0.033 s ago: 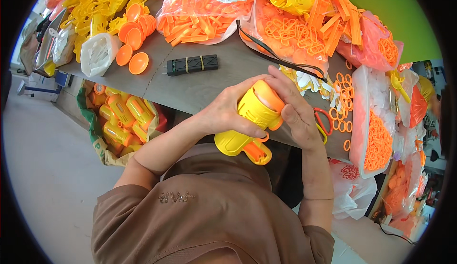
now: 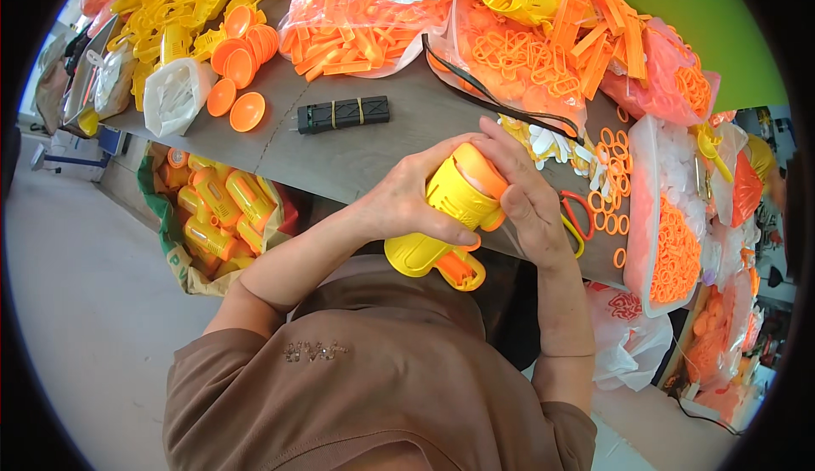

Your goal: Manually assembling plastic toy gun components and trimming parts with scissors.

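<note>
Left fingers [image 2: 440, 149]; gripping yellow slotted tube [image 2: 454, 195]; orange cap [image 2: 478, 170]; tilted

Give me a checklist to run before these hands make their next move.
1. Left hand wrapped around the yellow plastic piece: ok.
2. Right hand up at the orange cap: ok.
3. Cap fully seated: cannot tell, fingers hide part of it.
4. Scissors away from the right wrist: not ok, they lie close beside it.
5. Black block clear of both hands: ok, apart on the table.

A grey table [image 2: 327, 155] stands over pale flooring [image 2: 102, 318].
</note>
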`<act>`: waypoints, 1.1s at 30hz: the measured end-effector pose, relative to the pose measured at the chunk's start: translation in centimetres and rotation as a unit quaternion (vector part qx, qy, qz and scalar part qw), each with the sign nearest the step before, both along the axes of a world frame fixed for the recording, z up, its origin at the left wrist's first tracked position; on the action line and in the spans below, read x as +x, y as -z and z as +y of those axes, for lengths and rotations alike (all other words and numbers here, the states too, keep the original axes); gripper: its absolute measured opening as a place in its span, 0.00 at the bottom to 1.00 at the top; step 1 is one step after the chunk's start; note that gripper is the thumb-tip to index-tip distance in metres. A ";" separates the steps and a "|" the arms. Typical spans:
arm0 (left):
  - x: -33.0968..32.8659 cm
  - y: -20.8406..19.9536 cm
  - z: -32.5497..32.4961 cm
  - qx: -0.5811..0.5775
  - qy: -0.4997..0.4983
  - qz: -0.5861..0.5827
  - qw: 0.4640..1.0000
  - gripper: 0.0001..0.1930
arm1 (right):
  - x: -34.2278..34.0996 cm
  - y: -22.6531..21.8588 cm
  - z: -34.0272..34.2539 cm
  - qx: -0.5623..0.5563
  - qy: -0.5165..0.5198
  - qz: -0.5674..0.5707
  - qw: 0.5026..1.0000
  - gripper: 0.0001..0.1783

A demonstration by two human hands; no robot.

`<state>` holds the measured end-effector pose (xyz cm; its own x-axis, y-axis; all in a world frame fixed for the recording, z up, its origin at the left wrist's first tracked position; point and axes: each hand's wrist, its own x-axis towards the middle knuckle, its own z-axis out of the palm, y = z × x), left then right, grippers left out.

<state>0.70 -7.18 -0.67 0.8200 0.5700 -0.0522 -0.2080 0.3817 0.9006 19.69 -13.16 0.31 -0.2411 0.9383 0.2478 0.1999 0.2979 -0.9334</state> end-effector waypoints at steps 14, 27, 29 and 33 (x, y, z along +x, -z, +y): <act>-0.2 -0.1 -0.1 0.145 -0.014 0.100 0.984 0.56 | -0.5 -0.1 0.0 0.013 -0.009 0.040 0.999 0.20; -0.1 0.5 -1.6 -0.002 0.017 0.012 1.000 0.43 | -0.1 1.1 -0.4 -0.055 -0.099 0.193 0.975 0.20; -0.2 0.6 -2.1 -0.017 0.002 0.014 1.000 0.43 | 0.0 1.5 -0.7 -0.055 -0.106 0.184 0.976 0.20; -0.6 1.6 -2.9 -0.024 0.029 0.018 0.999 0.45 | 0.2 2.5 -1.7 -0.061 -0.129 0.164 0.976 0.22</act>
